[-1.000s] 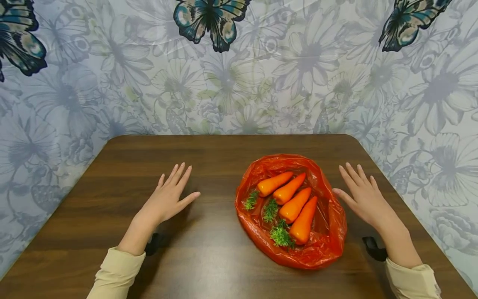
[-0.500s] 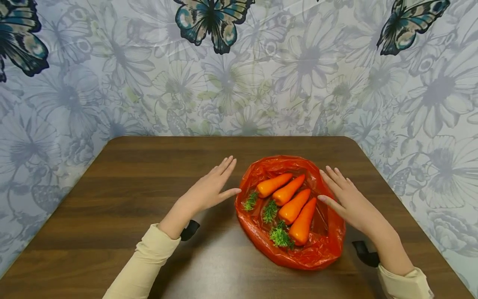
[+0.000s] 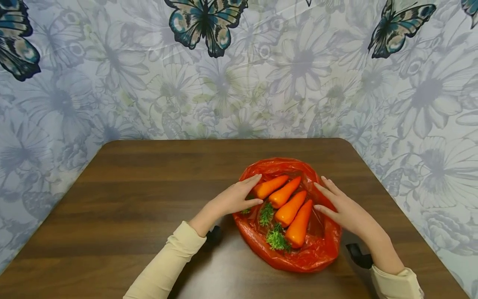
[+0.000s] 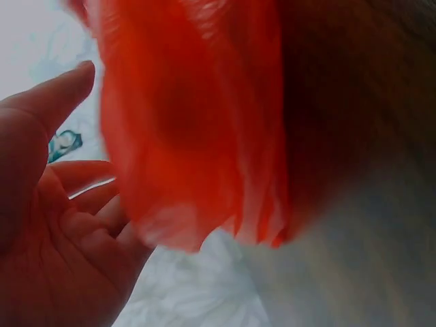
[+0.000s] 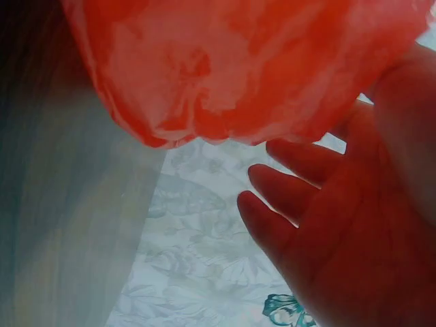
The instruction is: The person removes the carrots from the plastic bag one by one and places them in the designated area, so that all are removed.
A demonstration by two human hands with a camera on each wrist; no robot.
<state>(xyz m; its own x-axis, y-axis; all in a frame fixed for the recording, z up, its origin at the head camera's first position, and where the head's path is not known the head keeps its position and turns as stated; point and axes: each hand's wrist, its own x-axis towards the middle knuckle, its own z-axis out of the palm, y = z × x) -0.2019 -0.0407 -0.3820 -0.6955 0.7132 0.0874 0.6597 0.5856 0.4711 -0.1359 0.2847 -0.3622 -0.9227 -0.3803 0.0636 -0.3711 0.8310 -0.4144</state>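
Observation:
A red plastic bag with its rim rolled out into a bowl shape stands on the table, right of the middle. Several orange carrots with green tops lie inside it. My left hand reaches over the bag's left rim, its fingertips near the uppermost carrot and hiding part of one green top. My right hand is over the right rim, fingers extended toward the carrots. In the left wrist view the bag's side hangs beside the open palm. The right wrist view shows spread fingers beside the bag.
The brown wooden table has rounded far corners. Behind it hangs a flower-patterned backdrop with butterfly figures. A dark wrist strap shows under the right wrist.
My left hand has moved right from the bare table to over the bag's left rim. My right hand has come left over the right rim. The bag and carrots stay in place.

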